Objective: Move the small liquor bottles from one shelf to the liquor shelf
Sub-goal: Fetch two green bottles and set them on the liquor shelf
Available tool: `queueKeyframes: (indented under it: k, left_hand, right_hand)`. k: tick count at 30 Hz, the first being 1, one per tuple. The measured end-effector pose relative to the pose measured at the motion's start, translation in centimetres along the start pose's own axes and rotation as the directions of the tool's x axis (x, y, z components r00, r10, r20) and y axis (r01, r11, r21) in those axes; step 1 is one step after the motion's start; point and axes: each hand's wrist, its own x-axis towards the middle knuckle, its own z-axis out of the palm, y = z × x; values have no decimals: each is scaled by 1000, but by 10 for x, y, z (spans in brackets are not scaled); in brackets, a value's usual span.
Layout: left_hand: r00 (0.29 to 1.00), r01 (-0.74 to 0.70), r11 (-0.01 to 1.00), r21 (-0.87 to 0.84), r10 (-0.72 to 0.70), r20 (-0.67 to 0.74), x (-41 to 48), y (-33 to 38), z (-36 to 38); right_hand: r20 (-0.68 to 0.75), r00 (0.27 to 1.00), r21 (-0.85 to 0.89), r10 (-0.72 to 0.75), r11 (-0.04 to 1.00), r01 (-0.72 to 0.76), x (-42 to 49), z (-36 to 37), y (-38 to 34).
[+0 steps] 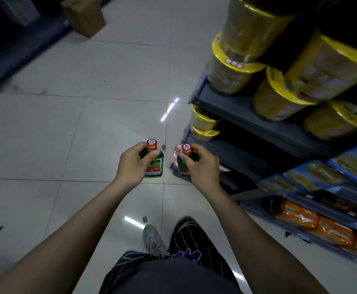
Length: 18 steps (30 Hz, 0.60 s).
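Observation:
I carry two small green liquor bottles with red caps out in front of me over the tiled floor. My left hand (pixel 133 166) grips the left bottle (pixel 154 164) around its shoulder, label facing up. My right hand (pixel 201 165) grips the right bottle (pixel 185 161) near its neck; most of its body is hidden behind my fingers. Both bottles are upright and a small gap separates them.
A dark shelf unit (pixel 232 109) stands on my right with stacked yellow-lidded tubs (pixel 234 68), blue packs (pixel 313 177) and orange packs (pixel 313 219) lower down. A cardboard box (pixel 84 15) sits far ahead on the left by another dark shelf. My foot (pixel 152 238) is on the floor below.

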Motion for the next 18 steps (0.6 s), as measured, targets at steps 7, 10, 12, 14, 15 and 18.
queueKeyframes:
  k: [7, 10, 12, 14, 15, 18]
  left_hand:
    - [996, 7, 1000, -26, -9, -94, 98, -13, -86]
    - [992, 15, 999, -30, -18, -125, 151, -18, -116]
    - [990, 23, 999, -33, -27, -141, 188, -18, -136]
    - [985, 42, 999, -24, -45, -167, 229, -16, -158]
    - [981, 53, 998, -27, -58, -183, 250, -15, -170]
    - [972, 61, 997, -50, -70, -224, 306, -9, -206]
  right_hand:
    - [77, 997, 37, -12, 999, 9, 84, 101, -53]
    - [104, 995, 58, 0, 998, -6, 133, 144, -66]
    - [128, 992, 81, 5, 997, -16, 168, 171, -76]
    - [135, 991, 113, -8, 994, -8, 208, 199, -90]
    - [142, 990, 123, -8, 992, -9, 228, 213, -99]
    - [148, 988, 139, -34, 990, 13, 285, 252, -127]
